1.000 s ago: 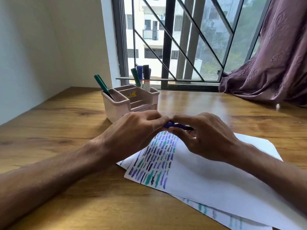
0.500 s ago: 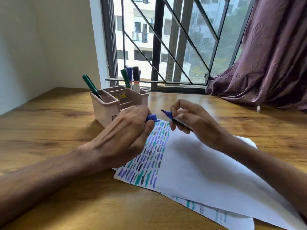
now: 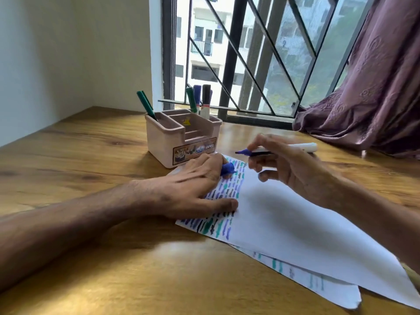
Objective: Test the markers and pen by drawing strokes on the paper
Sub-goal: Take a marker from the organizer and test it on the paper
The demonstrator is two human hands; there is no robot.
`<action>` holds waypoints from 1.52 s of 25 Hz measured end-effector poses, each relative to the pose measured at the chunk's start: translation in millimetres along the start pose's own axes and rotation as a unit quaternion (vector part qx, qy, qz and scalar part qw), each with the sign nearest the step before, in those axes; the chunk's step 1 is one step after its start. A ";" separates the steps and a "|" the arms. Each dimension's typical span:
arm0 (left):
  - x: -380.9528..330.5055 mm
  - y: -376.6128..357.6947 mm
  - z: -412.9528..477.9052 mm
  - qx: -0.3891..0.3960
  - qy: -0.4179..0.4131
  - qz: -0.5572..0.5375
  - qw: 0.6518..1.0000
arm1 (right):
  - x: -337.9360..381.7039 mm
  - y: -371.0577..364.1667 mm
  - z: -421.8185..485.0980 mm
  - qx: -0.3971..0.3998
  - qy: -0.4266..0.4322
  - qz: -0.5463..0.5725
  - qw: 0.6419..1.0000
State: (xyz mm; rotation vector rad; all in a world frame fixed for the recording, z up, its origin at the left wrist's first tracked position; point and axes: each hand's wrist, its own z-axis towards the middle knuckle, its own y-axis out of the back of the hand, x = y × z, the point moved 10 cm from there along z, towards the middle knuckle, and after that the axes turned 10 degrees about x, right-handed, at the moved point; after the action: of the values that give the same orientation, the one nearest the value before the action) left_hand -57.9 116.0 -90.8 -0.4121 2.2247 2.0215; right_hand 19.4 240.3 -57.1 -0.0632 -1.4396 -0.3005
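Marker (image 3: 297, 147) was held nearly level, long axis left-right, blue tip pointing left and white tail right. Right hand (image 3: 288, 169) was raised above the paper (image 3: 295, 219), fingers pinching the barrel behind the tip. Left hand (image 3: 191, 185) lay palm-down on the stroked area, thumb flat, fingers gripping the blue cap (image 3: 228, 168). The tip was just above the cap, not touching it.

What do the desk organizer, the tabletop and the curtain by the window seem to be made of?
The desk organizer looks like moulded plastic, matte beige: rounded corners, thin even walls. The tabletop shows wood grain and knots under a soft sheen; solid wood or a wood-look laminate, I cannot tell. The curtain is woven fabric, mauve, with raised swirls and soft folds.
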 end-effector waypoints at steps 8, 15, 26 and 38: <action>-3.3 -3.1 -1.2 -0.007 -0.006 -0.012 1.000 | 2.4 -56.6 -80.5 0.040 -0.050 -0.087 0.994; -3.1 -4.4 -0.3 -0.005 -0.002 -0.014 1.000 | 14.8 -74.9 -70.8 0.056 0.033 -0.254 0.965; 2.3 -4.1 1.7 -0.002 0.007 -0.018 1.000 | 22.8 -79.6 -78.2 0.046 0.082 -0.310 0.946; -1.3 -2.9 1.9 -0.011 0.008 -0.013 1.000 | 23.1 -83.0 -77.4 0.039 0.074 -0.327 0.941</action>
State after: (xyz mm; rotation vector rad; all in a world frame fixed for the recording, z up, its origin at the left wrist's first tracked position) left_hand -56.1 117.8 -93.4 -0.4587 2.1963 2.0394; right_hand 76.4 139.5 -56.3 0.5051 -1.2866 -0.7748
